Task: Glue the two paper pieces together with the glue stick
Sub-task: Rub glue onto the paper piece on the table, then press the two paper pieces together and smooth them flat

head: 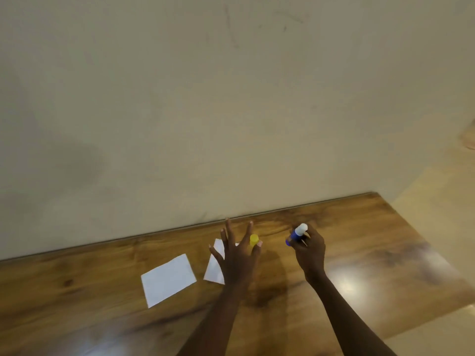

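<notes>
While the right hand grips the uncapped glue stick w/ tip up, tilted toward the far edge of the worktop, both paper pieces lie to its left: nearer piece partly under the spread, empty left hand, other piece further left. Yellow cap at left fingertips.

No legible txt/labels on any obj.

A glossy brown wood-grain worktop with bright glare patches on its right part runs up against a plain beige wall marked with faint dark scuffs near the top, while pale cream floor shows beyond the worktop's right edge.
</notes>
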Motion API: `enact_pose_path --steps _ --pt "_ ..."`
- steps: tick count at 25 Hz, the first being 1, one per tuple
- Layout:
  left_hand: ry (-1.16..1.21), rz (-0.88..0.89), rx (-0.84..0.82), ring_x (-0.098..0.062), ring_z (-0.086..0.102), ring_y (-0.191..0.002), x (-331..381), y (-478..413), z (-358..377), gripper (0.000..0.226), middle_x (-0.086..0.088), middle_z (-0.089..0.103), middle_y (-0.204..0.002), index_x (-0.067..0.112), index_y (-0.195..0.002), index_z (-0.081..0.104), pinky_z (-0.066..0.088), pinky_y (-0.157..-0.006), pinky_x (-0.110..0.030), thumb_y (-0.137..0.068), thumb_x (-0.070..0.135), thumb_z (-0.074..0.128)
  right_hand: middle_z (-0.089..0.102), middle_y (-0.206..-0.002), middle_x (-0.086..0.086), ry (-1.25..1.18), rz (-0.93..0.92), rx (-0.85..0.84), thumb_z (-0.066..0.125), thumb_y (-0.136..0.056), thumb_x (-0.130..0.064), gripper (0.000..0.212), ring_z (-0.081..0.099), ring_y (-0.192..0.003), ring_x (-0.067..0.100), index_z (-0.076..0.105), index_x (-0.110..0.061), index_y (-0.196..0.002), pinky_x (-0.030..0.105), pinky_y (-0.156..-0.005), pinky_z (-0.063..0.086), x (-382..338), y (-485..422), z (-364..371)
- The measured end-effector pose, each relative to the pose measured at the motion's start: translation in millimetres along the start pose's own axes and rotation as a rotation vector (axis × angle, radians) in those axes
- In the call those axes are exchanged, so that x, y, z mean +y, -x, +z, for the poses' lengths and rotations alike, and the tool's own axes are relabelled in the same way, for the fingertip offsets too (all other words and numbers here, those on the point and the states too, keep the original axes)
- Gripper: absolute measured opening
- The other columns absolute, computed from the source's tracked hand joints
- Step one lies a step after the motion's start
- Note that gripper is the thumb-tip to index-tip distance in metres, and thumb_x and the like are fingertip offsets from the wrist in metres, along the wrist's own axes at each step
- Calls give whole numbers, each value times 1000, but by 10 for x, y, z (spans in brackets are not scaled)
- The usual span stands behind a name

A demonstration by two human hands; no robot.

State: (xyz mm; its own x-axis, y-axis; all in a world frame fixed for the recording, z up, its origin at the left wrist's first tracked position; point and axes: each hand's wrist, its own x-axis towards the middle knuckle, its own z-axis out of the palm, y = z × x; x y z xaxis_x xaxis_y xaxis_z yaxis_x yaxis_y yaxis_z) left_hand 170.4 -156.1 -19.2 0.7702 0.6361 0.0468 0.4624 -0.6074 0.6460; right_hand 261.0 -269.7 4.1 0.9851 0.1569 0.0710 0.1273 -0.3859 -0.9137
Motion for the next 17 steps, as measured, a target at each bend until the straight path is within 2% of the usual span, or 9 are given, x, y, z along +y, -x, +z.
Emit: enact_pose_path --steps 2,3,5,6,8,10,12,15,17 --pt "-91 30 -55 -30 4 -142 127 -6 252 80 -6 -3 -154 42 -135 24 -13 -102 -55 -68 76 -1 60 -79 12 38 -10 -32 62 -69 12 21 55 -73 26 60 3 -87 19 -59 42 162 -61 -132" --pt "-171 39 -99 -32 18 -140 164 -17 331 73 -9 8 -154 41 -134 29 1 -103 -61 -74 72 2 61 -80 12 55 -12 -52 63 -68 12 22 56 -74 26 60 3 -88 17 -59 42 255 -94 -158" --pt "-271 -34 -201 -33 50 -121 142 -32 491 60 -11 38 -144 42 -124 42 34 -91 -64 -82 65 5 63 -85 11 84 -9 -96 65 -68 10 26 58 -79 25 61 0 -92 17 -63 45 437 -126 -131" --pt "-317 -52 -210 -33 56 -116 109 -30 561 57 -9 41 -139 43 -120 44 40 -86 -62 -83 64 6 64 -89 11 82 -2 -113 65 -69 8 27 58 -82 24 61 -1 -94 19 -68 47 512 -126 -112" --pt "-359 -42 -188 -33 50 -120 21 -42 680 58 -6 35 -138 44 -118 45 35 -93 -63 -82 64 6 64 -95 13 68 19 -123 64 -72 7 28 57 -87 22 60 -2 -98 27 -78 48 608 -123 -67" --pt "-368 4 -175 -32 36 -126 -4 -35 708 55 -6 30 -141 44 -119 45 7 -109 -58 -82 65 11 65 -100 16 80 32 -124 63 -73 8 29 55 -89 20 60 -1 -101 28 -82 44 665 -120 -38" --pt "-374 26 -170 -34 43 -125 2 -40 698 50 -6 31 -142 43 -118 47 -13 -110 -47 -75 65 34 65 -102 17 94 26 -123 63 -72 8 31 54 -91 20 59 0 -102 27 -83 42 691 -110 -29" --pt "-369 13 -180 -35 53 -118 -11 -79 716 63 -7 33 -140 39 -118 50 -13 -110 -46 -61 67 47 63 -106 17 90 41 -148 64 -70 10 39 55 -96 23 57 -2 -107 28 -84 43 675 -126 -37" --pt "-391 9 -205 -35 54 -116 16 -86 685 72 -9 40 -139 35 -119 50 6 -110 -58 -60 74 41 60 -107 10 52 70 -183 63 -68 12 48 55 -102 25 54 -8 -111 33 -89 47 641 -149 -82"
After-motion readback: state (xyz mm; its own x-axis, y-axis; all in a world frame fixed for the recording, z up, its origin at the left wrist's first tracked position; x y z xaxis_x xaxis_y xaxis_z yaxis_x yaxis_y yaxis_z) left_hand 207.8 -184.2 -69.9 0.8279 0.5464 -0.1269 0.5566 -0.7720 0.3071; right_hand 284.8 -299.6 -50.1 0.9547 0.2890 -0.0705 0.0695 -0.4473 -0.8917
